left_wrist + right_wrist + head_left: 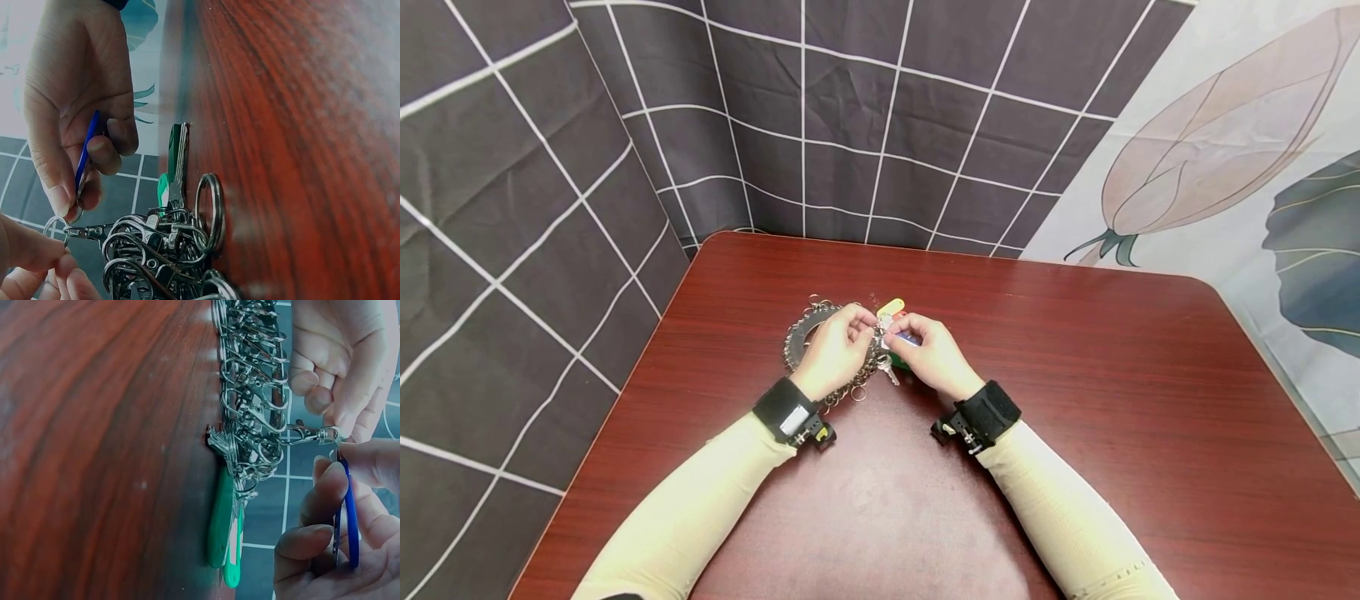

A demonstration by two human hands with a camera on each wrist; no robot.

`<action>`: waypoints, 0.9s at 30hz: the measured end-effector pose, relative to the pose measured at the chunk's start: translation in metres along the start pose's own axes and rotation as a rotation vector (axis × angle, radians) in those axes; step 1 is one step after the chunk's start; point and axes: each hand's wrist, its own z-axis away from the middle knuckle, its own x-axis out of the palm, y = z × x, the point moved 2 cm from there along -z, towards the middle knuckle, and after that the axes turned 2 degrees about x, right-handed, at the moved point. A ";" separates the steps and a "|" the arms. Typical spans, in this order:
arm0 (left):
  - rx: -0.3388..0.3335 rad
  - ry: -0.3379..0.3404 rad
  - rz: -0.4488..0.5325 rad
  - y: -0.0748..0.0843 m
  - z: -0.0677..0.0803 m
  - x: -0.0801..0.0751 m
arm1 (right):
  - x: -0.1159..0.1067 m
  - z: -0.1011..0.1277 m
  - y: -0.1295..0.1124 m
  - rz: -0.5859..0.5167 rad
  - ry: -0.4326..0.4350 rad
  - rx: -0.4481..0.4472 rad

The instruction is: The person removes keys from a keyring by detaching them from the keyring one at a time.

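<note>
In the head view, my left hand (838, 346) and right hand (936, 354) meet over the right side of a large round key holder (799, 333) edged with metal clasps. My left thumb and fingers pinch a small split ring (57, 230), which hangs on one snap clasp (87, 232). Between my right thumb and fingers is a blue key tag (351, 519) with a key alongside it, its end right at that ring. Whether the tag's own loop is threaded onto the ring I cannot tell.
A yellow tag (891, 307) and a loose-hanging silver key (890, 372) lie around the holder's right edge. Green tags (220, 519) stand by the clasps in the right wrist view. The reddish-brown table (1112, 400) reaches dark gridded curtains (842, 125) behind.
</note>
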 end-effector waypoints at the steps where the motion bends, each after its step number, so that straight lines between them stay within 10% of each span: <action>1: 0.005 0.000 0.001 0.000 0.000 0.000 | 0.000 0.000 0.000 0.002 0.003 -0.002; 27: -0.014 -0.057 -0.056 0.000 0.002 0.000 | -0.003 -0.001 0.001 0.039 0.042 -0.004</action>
